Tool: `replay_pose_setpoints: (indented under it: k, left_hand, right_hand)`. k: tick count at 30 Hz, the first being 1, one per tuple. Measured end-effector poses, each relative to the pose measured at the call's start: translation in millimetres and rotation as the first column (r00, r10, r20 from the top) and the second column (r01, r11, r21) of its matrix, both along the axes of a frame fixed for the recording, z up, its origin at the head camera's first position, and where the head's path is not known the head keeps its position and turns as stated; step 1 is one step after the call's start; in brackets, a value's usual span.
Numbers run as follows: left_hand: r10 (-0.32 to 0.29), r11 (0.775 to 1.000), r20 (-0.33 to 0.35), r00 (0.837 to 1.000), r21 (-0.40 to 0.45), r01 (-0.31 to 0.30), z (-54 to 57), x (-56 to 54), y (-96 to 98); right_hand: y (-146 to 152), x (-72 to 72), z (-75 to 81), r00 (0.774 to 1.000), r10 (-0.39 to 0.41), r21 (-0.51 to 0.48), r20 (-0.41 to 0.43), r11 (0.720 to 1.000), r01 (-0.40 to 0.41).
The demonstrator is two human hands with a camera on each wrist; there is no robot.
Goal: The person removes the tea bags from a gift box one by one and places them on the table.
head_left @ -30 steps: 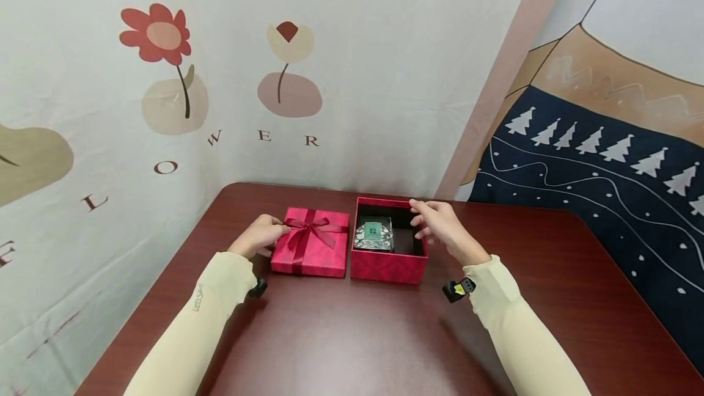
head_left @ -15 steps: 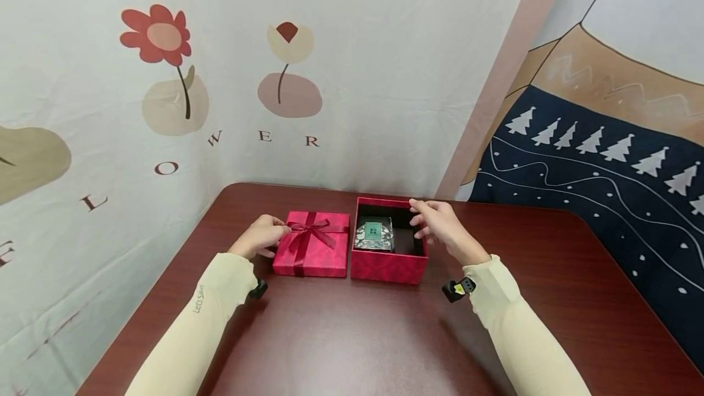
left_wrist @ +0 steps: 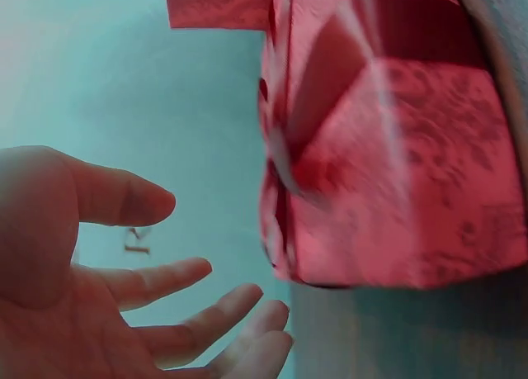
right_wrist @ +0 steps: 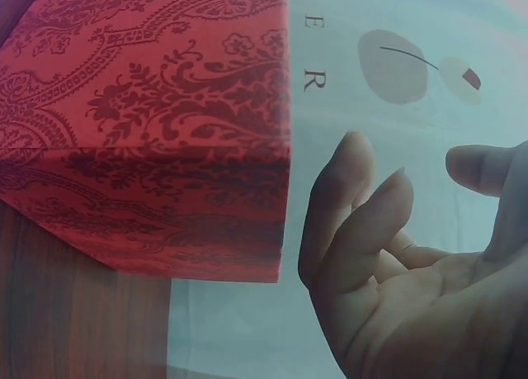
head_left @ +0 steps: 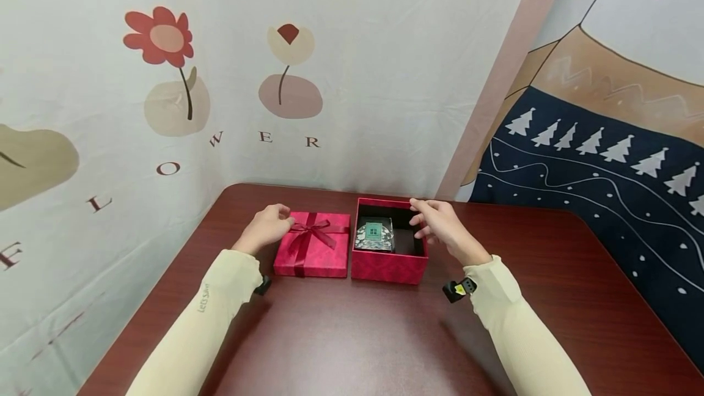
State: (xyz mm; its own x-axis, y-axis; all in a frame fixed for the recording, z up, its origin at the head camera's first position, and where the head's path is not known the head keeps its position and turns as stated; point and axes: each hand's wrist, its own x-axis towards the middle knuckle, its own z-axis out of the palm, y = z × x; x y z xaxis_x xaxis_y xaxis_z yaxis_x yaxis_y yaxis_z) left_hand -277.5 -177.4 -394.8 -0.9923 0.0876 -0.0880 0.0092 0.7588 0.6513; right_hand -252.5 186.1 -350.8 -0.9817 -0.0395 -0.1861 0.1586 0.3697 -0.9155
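A red gift box lid [head_left: 324, 261] with a dark red ribbon bow [head_left: 310, 234] lies on the table. My left hand [head_left: 266, 228] hovers over its left edge; in the left wrist view that hand [left_wrist: 124, 288] has spread fingers, apart from the lid [left_wrist: 429, 172]. Right of the lid stands the red box [head_left: 387, 267] without its cover, dark inside. A small patterned packet with a green label [head_left: 374, 236] sits in its left part. Above the box's right side, my right hand [head_left: 442, 228] has loosely bent fingers and holds nothing; the right wrist view shows the box wall [right_wrist: 140, 206] beside it.
The dark red-brown wooden table [head_left: 352, 335] spreads in front of and around the box. Behind it hangs a pale curtain [head_left: 385, 78] with flower prints. A dark blue cloth with white trees [head_left: 605, 200] hangs at the right.
The lid has settled slightly lower, flat on the table. My left hand has let go of its edge and risen slightly to the right. My right hand has stayed in place.
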Motion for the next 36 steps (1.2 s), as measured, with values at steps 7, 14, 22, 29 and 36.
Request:
replay_pose_setpoints:
  k: [7,14,22,29,36]
  left_hand:
    - [-0.057,0.998,-0.085,0.995,-0.005,0.057,15.9,0.2,25.0]
    - [-0.139,0.989,-0.138,0.981,0.024,0.144,32.7,2.0,59.3]
    - [-0.216,0.975,-0.087,0.973,0.04,0.22,44.3,3.3,94.9]
    - [-0.236,0.971,-0.071,0.969,0.029,0.239,43.9,7.0,112.7]
    - [-0.226,0.974,-0.089,0.97,0.0,0.227,35.2,10.9,122.5]
  right_hand:
    - [-1,-1.0,0.0,1.0,0.009,0.001,0.001,1.0,-0.009]
    - [-1,-1.6,-1.3,0.999,0.029,0.016,-0.024,0.999,-0.029]
    - [-6,-2.7,0.5,0.996,0.08,-0.003,-0.043,0.997,-0.08]
    - [-10,-3.3,3.2,0.991,0.103,0.053,-0.086,0.994,-0.098]
    - [-13,-2.0,2.0,0.977,0.143,0.047,-0.155,0.989,-0.138]
